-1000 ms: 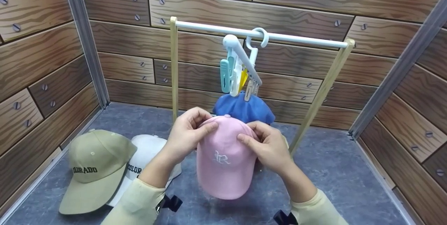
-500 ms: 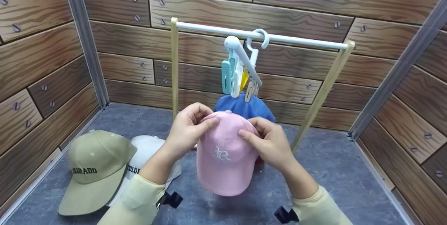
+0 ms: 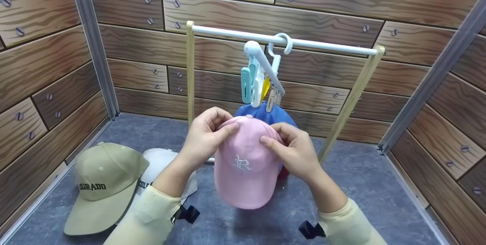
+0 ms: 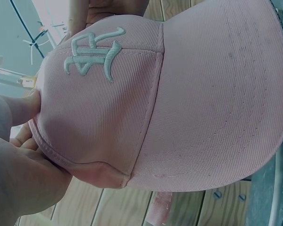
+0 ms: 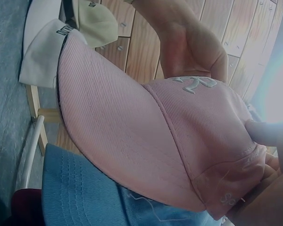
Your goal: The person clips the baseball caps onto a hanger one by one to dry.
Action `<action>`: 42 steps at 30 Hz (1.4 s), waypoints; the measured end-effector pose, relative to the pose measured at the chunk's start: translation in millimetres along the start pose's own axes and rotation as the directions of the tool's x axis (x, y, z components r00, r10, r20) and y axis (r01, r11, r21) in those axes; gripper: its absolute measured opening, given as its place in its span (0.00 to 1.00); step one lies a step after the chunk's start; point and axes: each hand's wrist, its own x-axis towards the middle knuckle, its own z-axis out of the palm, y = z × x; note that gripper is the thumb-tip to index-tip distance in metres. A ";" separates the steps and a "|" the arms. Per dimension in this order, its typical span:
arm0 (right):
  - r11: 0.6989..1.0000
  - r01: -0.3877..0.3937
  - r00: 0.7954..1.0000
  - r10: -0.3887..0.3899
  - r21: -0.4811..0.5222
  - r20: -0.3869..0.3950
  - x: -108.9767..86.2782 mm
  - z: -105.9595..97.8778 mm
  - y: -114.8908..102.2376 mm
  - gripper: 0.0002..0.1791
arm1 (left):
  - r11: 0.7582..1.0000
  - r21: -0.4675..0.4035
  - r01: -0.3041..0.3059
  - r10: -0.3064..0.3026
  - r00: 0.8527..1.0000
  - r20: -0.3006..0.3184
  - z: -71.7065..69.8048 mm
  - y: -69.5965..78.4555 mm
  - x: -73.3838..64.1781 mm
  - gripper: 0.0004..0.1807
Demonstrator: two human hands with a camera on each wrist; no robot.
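A pink baseball cap [image 3: 246, 188] with white embroidered lettering is held up in front of the rack, its brim hanging down. My left hand [image 3: 201, 136] pinches the left side of its crown, thumb on the front. On the opposite side my right hand [image 3: 298, 152] pinches the crown in the same way. Behind it, a blue cap [image 3: 283, 117] hangs from a white clip hanger [image 3: 264, 60], partly hidden. In the right wrist view the blue cap [image 5: 80, 188] lies close beside the pink brim.
The hanger hooks over the white bar [image 3: 326, 44] of a wooden-legged rack. Turquoise, white, yellow and beige clothespins [image 3: 246, 85] hang from it. At left on the grey tabletop [image 3: 360, 192] lie a khaki cap [image 3: 108, 173] and a white cap [image 3: 159, 157]. Wood-patterned walls surround the table.
Both hands have raised the pink cap slightly, and it covers more of the blue cap. Their grip looks the same. The caps at left have stayed put.
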 end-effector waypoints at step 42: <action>0.999 -0.015 0.999 0.016 0.041 -0.033 20.8 -4.6 -9.2 0.04 | 0.996 -0.038 -0.077 0.074 0.995 -0.069 11.5 8.2 13.9 0.06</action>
